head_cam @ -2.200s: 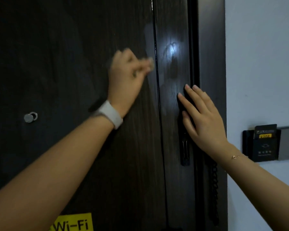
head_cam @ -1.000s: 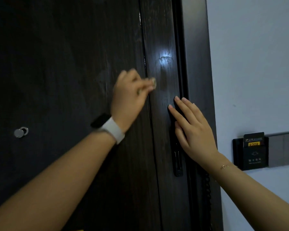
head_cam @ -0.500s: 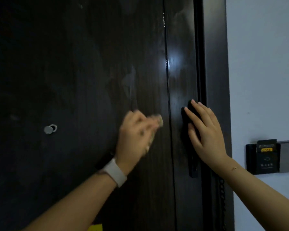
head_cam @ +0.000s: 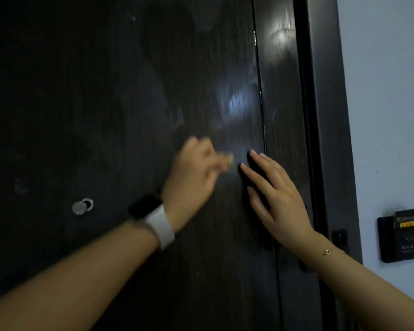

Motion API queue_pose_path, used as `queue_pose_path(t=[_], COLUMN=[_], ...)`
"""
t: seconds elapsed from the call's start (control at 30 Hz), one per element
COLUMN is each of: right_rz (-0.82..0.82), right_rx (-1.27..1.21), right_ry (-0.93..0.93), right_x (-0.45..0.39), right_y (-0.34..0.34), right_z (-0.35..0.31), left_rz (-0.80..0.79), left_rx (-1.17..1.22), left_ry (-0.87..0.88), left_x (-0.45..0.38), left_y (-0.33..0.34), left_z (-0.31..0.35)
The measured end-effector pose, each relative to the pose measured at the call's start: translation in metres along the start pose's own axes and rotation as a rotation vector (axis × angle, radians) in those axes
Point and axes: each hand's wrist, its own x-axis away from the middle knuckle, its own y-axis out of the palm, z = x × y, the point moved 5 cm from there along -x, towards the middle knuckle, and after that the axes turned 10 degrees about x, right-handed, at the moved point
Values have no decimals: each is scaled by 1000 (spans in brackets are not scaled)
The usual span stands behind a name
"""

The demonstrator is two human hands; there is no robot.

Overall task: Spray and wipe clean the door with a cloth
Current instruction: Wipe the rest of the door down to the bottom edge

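- Head view looks at a dark door with a fine vertical wood-grain texture and a glossy finish; two pale glares sit on it, and faint smeary streaks show across the upper panel.
- The left hand is against the door near its middle, motion-blurred, fingers curled around a small pale cloth, of which only a wad shows past the fingertips.
- A smartwatch with a black face and a smooth white strap wraps the left wrist.
- The right hand lies flat on the door just beside the cloth, fingers straight and slightly spread, holding nothing; dark shadow sits under the fingertips.
- A thin chain bracelet with a small ring circles the right wrist.
- A round, shiny metal peephole cover sits well to the left of both hands.
- A raised vertical strip runs down the door right of the hands, then a dark gap and a smooth grey frame.
- A black card holder is fixed to the pale wall to the right; a card with a yellow label stands in it, its print too small to read.
- Door surface lies open above and to the left of the hands; the frame edge is near the right hand.
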Motion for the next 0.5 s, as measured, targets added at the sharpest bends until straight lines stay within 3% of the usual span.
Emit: queue_pose_path(t=[0.13, 0.23, 0.33, 0.4, 0.5], right_rz=[-48, -57, -26, -4, 20], right_rx=[58, 96, 151, 191, 201], right_ry=[-1, 5, -7, -15, -17], right_x=[12, 12, 13, 14, 14], right_y=[8, 11, 15, 17, 17], right_z=[0, -1, 0, -1, -3], left_rz=[-212, -55, 132, 163, 133], left_rx=[51, -37, -41, -29, -19], left_ry=[74, 40, -126, -172, -81], left_x=[47, -9, -68, -76, -43], left_y=[12, -8, -33, -37, -26], left_z=[19, -7, -39, -44, -25])
